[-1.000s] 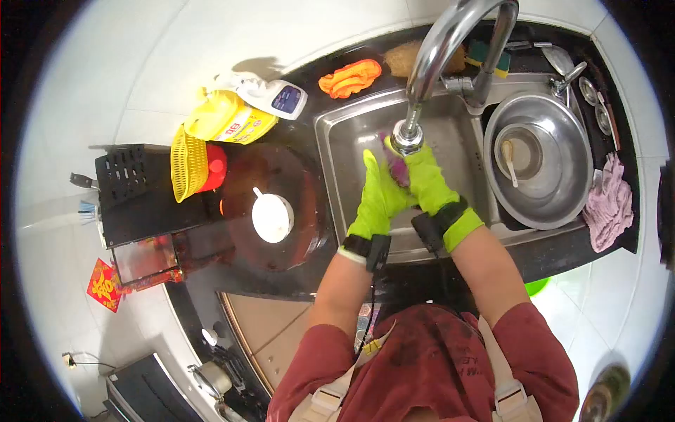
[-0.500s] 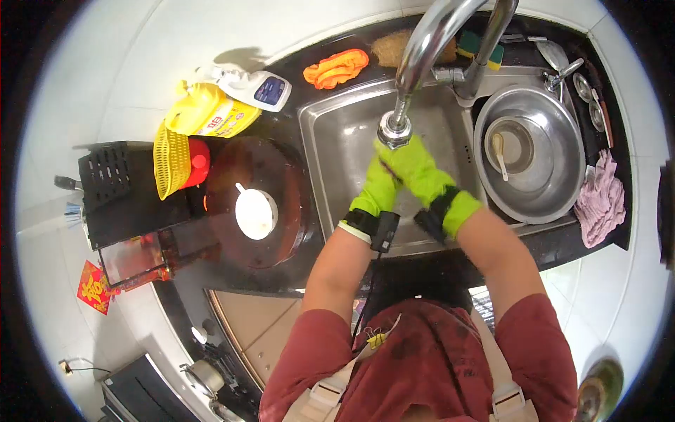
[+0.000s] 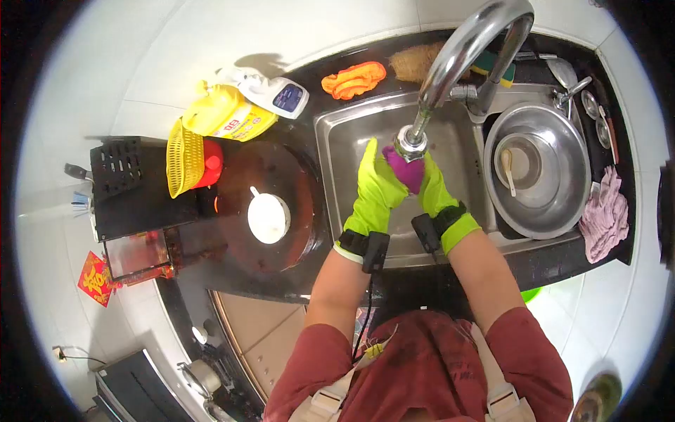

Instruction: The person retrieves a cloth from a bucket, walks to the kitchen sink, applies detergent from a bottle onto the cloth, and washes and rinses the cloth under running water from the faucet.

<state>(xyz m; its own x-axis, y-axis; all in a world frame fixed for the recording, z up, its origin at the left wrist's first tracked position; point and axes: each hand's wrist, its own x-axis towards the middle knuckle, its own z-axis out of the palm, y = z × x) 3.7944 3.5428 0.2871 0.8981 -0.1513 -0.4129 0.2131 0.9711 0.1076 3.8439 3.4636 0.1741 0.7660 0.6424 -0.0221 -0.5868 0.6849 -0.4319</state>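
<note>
Both hands wear bright green rubber gloves and are over the metal sink (image 3: 337, 141), below the spout of the chrome faucet (image 3: 450, 53). Between them is a purple cloth (image 3: 408, 176), partly covered by the spout's end. My left hand (image 3: 377, 188) holds the cloth's left side, one finger or thumb pointing up beside it. On the other side, my right hand (image 3: 436, 191) grips its right edge, most of its fingers hidden. No stream of water can be made out.
Right of the sink, a large steel basin (image 3: 562, 204) holds a smaller bowl (image 3: 524, 151) and a light spoon (image 3: 508, 169). A pink rag (image 3: 605, 218) lies beside it. Leftward are a white bowl (image 3: 268, 219), yellow jug (image 3: 232, 116), white bottle (image 3: 278, 95) and orange cloth (image 3: 354, 79).
My hands were clasped together under the spout; now they are apart with the purple cloth showing between them. The whole view has shifted slightly.
</note>
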